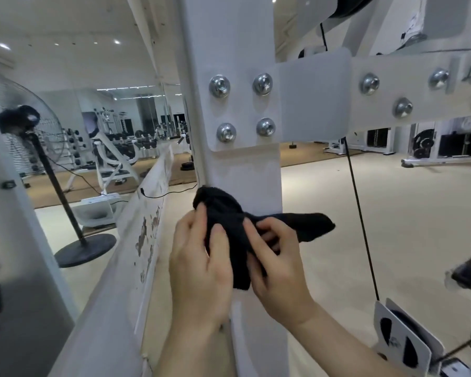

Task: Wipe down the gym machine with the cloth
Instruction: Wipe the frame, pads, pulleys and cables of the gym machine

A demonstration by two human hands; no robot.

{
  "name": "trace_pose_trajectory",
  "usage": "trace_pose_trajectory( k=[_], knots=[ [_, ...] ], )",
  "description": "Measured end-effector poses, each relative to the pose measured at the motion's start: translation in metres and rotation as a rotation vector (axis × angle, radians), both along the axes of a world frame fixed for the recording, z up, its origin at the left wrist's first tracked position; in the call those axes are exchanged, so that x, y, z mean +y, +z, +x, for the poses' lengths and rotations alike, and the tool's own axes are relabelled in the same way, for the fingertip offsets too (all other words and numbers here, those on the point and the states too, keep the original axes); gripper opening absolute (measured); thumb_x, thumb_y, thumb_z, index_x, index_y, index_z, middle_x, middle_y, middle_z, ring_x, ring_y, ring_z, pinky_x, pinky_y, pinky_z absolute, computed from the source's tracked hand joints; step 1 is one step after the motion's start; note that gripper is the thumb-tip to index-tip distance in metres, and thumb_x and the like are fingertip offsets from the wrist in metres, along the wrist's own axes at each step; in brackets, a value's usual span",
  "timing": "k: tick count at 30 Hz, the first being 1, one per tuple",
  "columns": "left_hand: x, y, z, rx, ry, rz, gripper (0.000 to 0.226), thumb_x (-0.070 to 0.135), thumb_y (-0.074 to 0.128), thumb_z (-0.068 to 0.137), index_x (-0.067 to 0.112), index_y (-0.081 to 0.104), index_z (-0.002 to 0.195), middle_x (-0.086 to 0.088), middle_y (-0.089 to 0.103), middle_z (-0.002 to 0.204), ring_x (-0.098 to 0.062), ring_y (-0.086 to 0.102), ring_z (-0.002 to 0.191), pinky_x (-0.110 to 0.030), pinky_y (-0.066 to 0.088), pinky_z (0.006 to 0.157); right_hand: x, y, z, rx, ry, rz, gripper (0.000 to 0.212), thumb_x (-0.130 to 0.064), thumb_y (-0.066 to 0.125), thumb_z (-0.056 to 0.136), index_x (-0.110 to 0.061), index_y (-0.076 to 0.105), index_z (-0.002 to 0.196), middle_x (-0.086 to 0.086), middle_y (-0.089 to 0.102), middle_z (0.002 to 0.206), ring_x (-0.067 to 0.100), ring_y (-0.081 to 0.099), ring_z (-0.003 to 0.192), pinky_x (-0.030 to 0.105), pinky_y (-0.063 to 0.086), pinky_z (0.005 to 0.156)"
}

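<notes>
From the head view, both hands meet on the black cloth [223,213], bunched against the front of the gym machine's white upright post [245,170]; the left hand [199,268] has its fingers curled round the cloth's lower fold with the thumb laid on top; the right hand [278,270] pinches the middle of the bundle between thumb and bent fingers; a loose tail sticks out to the right of the grip, off the post.

This looks like regathering the cloth between strokes; the wipe would probably go better with the tail folded in to make a flat pad, one palm pressing it square to the face, and long strokes running along the post rather than dabs.

Above the grip, the bolted plate [310,104] carries raised bolt heads; the cloth could snag there, so each head wants working round. The post's left edge runs right at the top of the bundle, with the sloping beam [120,281] close on that side; room is tight there. Right of the grip, a thin black cable [357,202] drops to a pulley bracket [400,336]; the gap between looks open enough to sweep in. The fan stand [61,191] is well clear to the left.
</notes>
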State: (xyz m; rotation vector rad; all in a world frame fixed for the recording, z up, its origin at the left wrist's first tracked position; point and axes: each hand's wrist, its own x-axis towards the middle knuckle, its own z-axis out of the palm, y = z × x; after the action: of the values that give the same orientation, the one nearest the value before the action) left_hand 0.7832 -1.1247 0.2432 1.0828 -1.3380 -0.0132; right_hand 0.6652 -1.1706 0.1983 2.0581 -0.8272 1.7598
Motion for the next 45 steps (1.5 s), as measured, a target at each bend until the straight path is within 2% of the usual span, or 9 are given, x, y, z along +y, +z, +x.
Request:
trace_pose_trajectory(
  k=[5, 9, 12, 20, 24, 29, 35, 40, 45],
  knots=[
    [-0.012, -0.013, -0.016, -0.072, -0.094, 0.049, 0.064, 0.055, 0.031, 0.097, 0.035, -0.002, 0.149, 0.020, 0.010, 0.153, 0.032, 0.003, 0.126, 0.008, 0.009, 0.096, 0.021, 0.028, -0.015, 0.154, 0.125, 0.091, 0.041, -0.005, 0.051, 0.084, -0.002, 0.064, 0.123, 0.010, 0.057, 0.112, 0.021, 0.059, 0.092, 0.035, 0.052, 0.073],
    [-0.036, 0.008, -0.025, 0.081, 0.030, -0.079, 0.053, 0.031, 0.040, 0.102, 0.021, 0.018, 0.149, -0.003, 0.028, 0.155, -0.008, 0.026, 0.143, -0.021, 0.021, 0.116, 0.018, 0.117, -0.007, 0.186, -0.084, -0.292, 0.038, -0.011, 0.042, 0.094, -0.006, 0.065, 0.123, 0.020, 0.058, 0.129, 0.032, 0.054, 0.120, 0.046, 0.046, 0.095],
    [-0.042, 0.015, -0.027, 0.008, 0.176, -0.156, 0.055, 0.039, 0.031, 0.101, 0.012, 0.030, 0.148, -0.003, 0.027, 0.156, -0.013, 0.018, 0.145, -0.040, 0.015, 0.120, -0.002, 0.170, 0.014, 0.239, -0.291, -0.447, 0.041, -0.012, 0.044, 0.095, -0.011, 0.059, 0.133, 0.016, 0.047, 0.144, 0.031, 0.039, 0.138, 0.049, 0.032, 0.111],
    [-0.054, 0.053, -0.014, 0.202, -0.177, -0.233, 0.049, 0.054, 0.028, 0.098, 0.048, 0.020, 0.146, 0.015, 0.045, 0.146, -0.003, 0.045, 0.131, -0.034, 0.043, 0.104, -0.030, 0.172, 0.027, 0.167, -0.380, -0.596, 0.042, -0.018, 0.036, 0.097, -0.014, 0.064, 0.127, 0.015, 0.050, 0.142, 0.032, 0.043, 0.136, 0.046, 0.035, 0.110],
    [-0.054, 0.009, -0.016, 0.207, -0.198, -0.368, 0.043, 0.037, 0.031, 0.104, 0.039, 0.028, 0.147, 0.009, 0.044, 0.148, -0.010, 0.042, 0.136, -0.037, 0.041, 0.107, -0.028, 0.122, 0.026, 0.236, -0.307, -0.485, 0.042, -0.015, 0.041, 0.096, -0.009, 0.057, 0.134, 0.017, 0.039, 0.149, 0.035, 0.029, 0.143, 0.050, 0.022, 0.116],
    [-0.036, -0.113, -0.026, 0.256, -0.122, -0.211, 0.048, 0.031, 0.033, 0.102, 0.034, 0.030, 0.150, 0.009, 0.040, 0.151, -0.014, 0.039, 0.139, -0.041, 0.038, 0.107, -0.030, 0.032, 0.013, 0.450, -0.279, -0.359, 0.051, -0.019, 0.047, 0.093, -0.013, 0.043, 0.143, 0.013, 0.031, 0.153, 0.026, 0.025, 0.146, 0.049, 0.019, 0.117],
    [-0.052, -0.041, -0.010, 0.441, -0.167, -0.076, 0.038, 0.035, 0.035, 0.099, 0.039, 0.045, 0.136, 0.030, 0.051, 0.130, 0.012, 0.047, 0.122, -0.006, 0.035, 0.097, -0.035, 0.031, 0.015, 0.303, -0.122, -0.369, 0.046, -0.011, 0.043, 0.095, -0.009, 0.041, 0.141, 0.008, 0.039, 0.148, 0.024, 0.033, 0.143, 0.048, 0.023, 0.115],
    [-0.053, -0.095, -0.016, 0.413, -0.203, -0.080, 0.044, 0.039, 0.030, 0.102, 0.026, 0.044, 0.142, 0.015, 0.051, 0.141, -0.002, 0.044, 0.132, -0.019, 0.036, 0.106, -0.032, 0.035, 0.013, 0.341, -0.038, -0.318, 0.046, -0.025, 0.042, 0.096, -0.008, 0.046, 0.138, 0.014, 0.038, 0.148, 0.027, 0.030, 0.144, 0.051, 0.019, 0.115],
    [-0.022, -0.216, -0.020, 0.697, -0.116, 0.438, 0.036, 0.039, 0.034, 0.099, 0.020, 0.059, 0.118, -0.007, 0.064, 0.120, -0.024, 0.056, 0.118, -0.033, 0.043, 0.097, -0.029, 0.034, 0.012, 0.455, -0.161, -0.303, 0.051, -0.044, 0.054, 0.091, -0.016, 0.057, 0.134, 0.020, 0.030, 0.148, 0.037, 0.029, 0.141, 0.054, 0.016, 0.113]
  ],
)
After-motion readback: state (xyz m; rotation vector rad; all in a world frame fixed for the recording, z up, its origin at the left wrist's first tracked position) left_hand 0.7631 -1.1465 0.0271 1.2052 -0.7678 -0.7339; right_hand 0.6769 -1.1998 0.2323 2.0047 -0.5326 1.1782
